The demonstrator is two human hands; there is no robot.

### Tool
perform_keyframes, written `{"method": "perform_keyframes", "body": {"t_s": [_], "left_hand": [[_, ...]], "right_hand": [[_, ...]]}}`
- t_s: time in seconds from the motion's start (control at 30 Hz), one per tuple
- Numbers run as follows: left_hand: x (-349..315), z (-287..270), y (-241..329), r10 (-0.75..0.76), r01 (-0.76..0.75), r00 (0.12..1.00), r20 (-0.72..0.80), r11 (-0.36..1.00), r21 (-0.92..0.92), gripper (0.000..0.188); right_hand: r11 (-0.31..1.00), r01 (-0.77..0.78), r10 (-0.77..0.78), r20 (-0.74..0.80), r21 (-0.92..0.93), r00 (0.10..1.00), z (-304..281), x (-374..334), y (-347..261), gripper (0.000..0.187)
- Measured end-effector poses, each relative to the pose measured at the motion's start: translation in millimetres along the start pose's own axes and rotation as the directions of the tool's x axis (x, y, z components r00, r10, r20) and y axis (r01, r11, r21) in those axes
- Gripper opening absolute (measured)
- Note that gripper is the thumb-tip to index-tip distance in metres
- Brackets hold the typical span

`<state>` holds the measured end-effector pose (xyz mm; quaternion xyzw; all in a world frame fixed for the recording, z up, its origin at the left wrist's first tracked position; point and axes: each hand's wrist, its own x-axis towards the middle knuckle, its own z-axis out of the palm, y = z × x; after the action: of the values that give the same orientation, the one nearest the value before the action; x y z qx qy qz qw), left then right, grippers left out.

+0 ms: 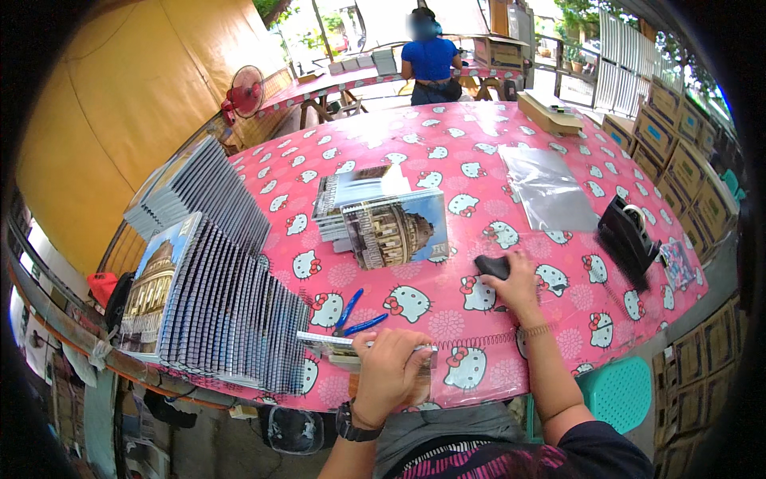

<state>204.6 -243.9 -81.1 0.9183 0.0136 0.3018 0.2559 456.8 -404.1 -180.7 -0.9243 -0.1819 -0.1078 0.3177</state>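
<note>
My left hand (388,369), with a black watch on the wrist, grips a notebook (327,343) near the table's front edge. A thin spiral coil (483,340) runs from the notebook's right end to beneath my right wrist. Farther right, my right hand (515,287) has its fingers closed on a small black object (491,265) lying on the table; its kind I cannot make out. Blue-handled pliers (357,317) lie spread just beyond the notebook. Behind them, a notebook with a domed building on its cover (399,231) leans on a short stack (359,191).
Long rows of spiral-bound notebooks (231,311) line the table's left side. Clear plastic sheets (550,191), a black holder (625,235) and a cardboard tray (550,116) sit to the right. A person in blue (431,60) stands at another table behind. Boxes (686,176) are piled at right.
</note>
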Motion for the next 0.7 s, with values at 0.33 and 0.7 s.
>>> {"method": "perform_keyframes", "body": {"t_s": [0.33,0.7], "left_hand": [[-2.1,10.2,4.7,-0.177,0.16,0.975,-0.132,0.978,-0.134,0.013],[1.6,-2.8,5.1,-0.047,0.047,0.999,0.002,0.996,0.07,0.017]], "right_hand": [[0.966,0.163,-0.147,-0.094,0.199,0.985,3.7,-8.2,-15.6,0.074],[0.6,-0.087,-0.164,0.228,0.795,0.96,-2.9,-5.9,-9.7,0.062]]}}
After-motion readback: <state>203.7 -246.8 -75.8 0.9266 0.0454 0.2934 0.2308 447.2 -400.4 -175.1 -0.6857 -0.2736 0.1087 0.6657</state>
